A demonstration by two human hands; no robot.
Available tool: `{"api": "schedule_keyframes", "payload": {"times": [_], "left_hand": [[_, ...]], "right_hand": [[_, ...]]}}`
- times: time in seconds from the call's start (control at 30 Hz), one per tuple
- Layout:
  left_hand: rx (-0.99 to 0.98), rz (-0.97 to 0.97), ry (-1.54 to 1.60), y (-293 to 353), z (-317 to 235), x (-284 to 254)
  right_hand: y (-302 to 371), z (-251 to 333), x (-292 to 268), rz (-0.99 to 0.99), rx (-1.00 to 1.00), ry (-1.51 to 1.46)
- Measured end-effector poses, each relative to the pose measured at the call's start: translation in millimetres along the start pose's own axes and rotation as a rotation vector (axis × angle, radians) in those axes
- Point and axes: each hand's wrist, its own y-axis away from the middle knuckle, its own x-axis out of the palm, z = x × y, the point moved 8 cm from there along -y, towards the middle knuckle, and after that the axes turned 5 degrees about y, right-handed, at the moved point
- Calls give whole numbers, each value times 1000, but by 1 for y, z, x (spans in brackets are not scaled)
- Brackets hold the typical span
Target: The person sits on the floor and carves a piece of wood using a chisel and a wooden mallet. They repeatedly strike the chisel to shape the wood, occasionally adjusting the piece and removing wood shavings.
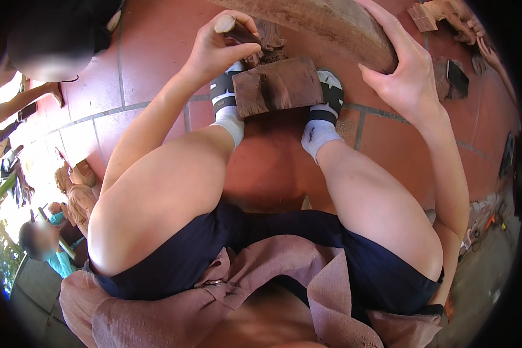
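My left hand (pixel 217 55) is closed around a chisel with a round-ended wooden handle (pixel 225 24). Its tip is hidden, and it points toward a dark carved piece of wood (pixel 269 35) on the floor ahead. My right hand (pixel 403 75), raised on the right, grips the end of a thick wooden club (pixel 330 26). The club is close to the camera and runs out of the top of the view. A reddish-brown wood block (pixel 293 87) with a deep groove rests between my feet.
Red floor tiles (pixel 267 168) surround my sandalled feet (pixel 330 93). Carved wooden figures (pixel 446 20) stand at the far right, near a dark flat object (pixel 457 79) against a wood block. At left are another carving (pixel 75 185) and other people, one with an outstretched arm (pixel 40 95).
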Motion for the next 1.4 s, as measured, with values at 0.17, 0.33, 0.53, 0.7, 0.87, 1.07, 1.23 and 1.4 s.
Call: {"api": "schedule_keyframes", "payload": {"times": [0.17,0.33,0.53,0.7,0.87,1.07,1.23,1.4], "left_hand": [[49,21,-253,7,-12,21],[188,74,-504,6,-33,34],[-1,135,-318,-3,2,14],[-96,97,-153,-8,-4,19],[28,89,-301,-10,-3,19],[52,-126,51,-11,-35,-30],[1,-8,-51,-4,-13,-12],[-84,-49,-65,0,1,-10]], "right_hand": [[-2,-7,3,-52,-51,13],[2,-10,4,-133,-106,-14],[-1,-13,15,39,-50,231],[-7,-4,11,-85,-116,199],[-5,-18,18,101,6,258],[-2,-19,13,22,93,48],[4,-29,19,56,252,-39],[4,-16,17,67,158,-14]]}}
